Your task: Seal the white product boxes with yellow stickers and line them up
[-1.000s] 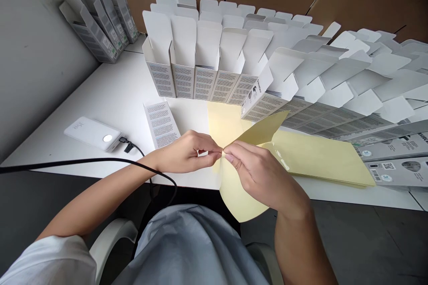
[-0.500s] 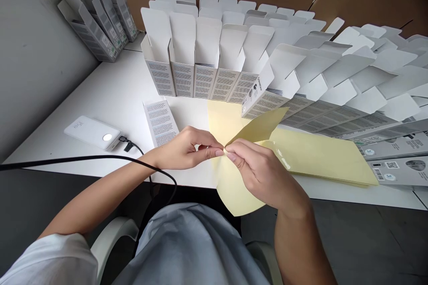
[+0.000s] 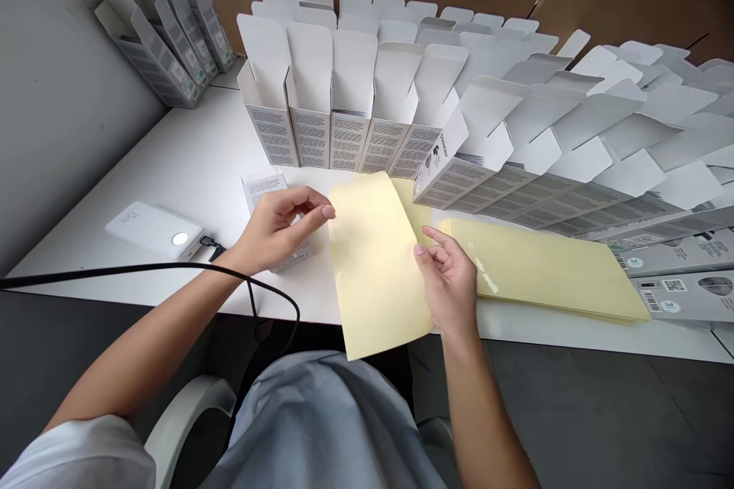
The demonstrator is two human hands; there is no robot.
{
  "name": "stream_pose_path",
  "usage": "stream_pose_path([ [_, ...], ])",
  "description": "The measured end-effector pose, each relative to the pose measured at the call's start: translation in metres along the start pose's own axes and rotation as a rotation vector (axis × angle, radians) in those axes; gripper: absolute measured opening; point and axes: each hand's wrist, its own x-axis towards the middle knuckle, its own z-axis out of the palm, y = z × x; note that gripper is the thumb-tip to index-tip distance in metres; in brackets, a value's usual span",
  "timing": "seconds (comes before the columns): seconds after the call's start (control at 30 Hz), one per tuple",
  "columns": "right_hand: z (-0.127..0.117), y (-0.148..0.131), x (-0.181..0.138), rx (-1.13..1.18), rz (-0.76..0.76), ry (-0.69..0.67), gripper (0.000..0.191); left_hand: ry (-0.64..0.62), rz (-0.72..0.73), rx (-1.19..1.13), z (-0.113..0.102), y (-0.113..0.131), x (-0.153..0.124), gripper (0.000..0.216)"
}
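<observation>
A pale yellow paper sheet (image 3: pixel 378 267) is held up over the front edge of the table. My right hand (image 3: pixel 450 275) has its thumb on the sheet's right edge, gripping it there; the index finger points out past the edge. At the sheet's upper left edge, my left hand (image 3: pixel 280 225) is closed in a pinch, thumb against fingers. Whatever lies between those fingertips is too small to make out. Behind the held sheet, another yellow sheet (image 3: pixel 423 202) lies partly covered. A small white printed box (image 3: pixel 264 185) lies beneath my left hand, mostly hidden by it.
Rows of open white cartons (image 3: pixel 349 130) stand along the back. A stack of yellow sheets (image 3: pixel 550 267) with a shiny patch lies on the right, beside flat-lying boxes (image 3: pixel 688 294). On the left are a white power bank (image 3: pixel 154 229) and a black cable (image 3: pixel 143 269) crossing my left forearm.
My hands have moved apart from a shared pinch, the left going left and up. The sheet, folded and curled before, now hangs flatter with its face showing.
</observation>
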Motion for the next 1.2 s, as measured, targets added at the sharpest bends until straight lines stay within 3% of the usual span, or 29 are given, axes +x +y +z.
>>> stream_pose_path([
  [0.1, 0.006, 0.019, 0.007, -0.119, 0.104, 0.051, 0.059, 0.020, -0.007, 0.010, -0.004, -0.005, -0.003, 0.046],
  [0.37, 0.017, 0.027, 0.022, -0.285, 0.171, 0.092, 0.066, 0.022, 0.028, 0.014, -0.006, -0.009, -0.009, 0.043],
  [0.63, 0.012, 0.024, 0.016, -0.535, 0.100, 0.017, 0.055, 0.001, 0.051, 0.042, -0.009, -0.011, -0.014, 0.042],
  [0.73, 0.018, 0.015, 0.009, -0.870, -0.001, 0.017, 0.038, 0.027, 0.170, 0.166, -0.007, -0.012, -0.012, 0.035],
  [0.8, 0.023, 0.006, 0.006, -0.992, -0.069, 0.083, 0.031, 0.078, 0.363, 0.324, -0.006, -0.014, -0.011, 0.025],
  [0.83, 0.025, 0.002, 0.006, -0.953, -0.108, 0.124, 0.027, 0.128, 0.500, 0.419, -0.006, -0.017, -0.011, 0.018],
  [0.9, 0.030, -0.009, 0.004, -0.646, -0.154, 0.103, 0.021, 0.252, 0.781, 0.617, -0.008, -0.022, -0.013, 0.009],
  [0.97, 0.036, -0.022, 0.001, -0.155, -0.067, -0.100, 0.021, 0.312, 0.937, 0.768, -0.013, -0.028, -0.017, 0.011],
  [1.07, 0.051, -0.041, -0.006, 0.457, 0.206, -0.458, 0.029, 0.167, 0.881, 0.820, -0.023, -0.031, -0.026, 0.016],
  [1.2, 0.070, -0.056, -0.012, 0.695, 0.353, -0.646, 0.035, -0.012, 0.728, 0.743, -0.032, -0.020, -0.035, 0.017],
])
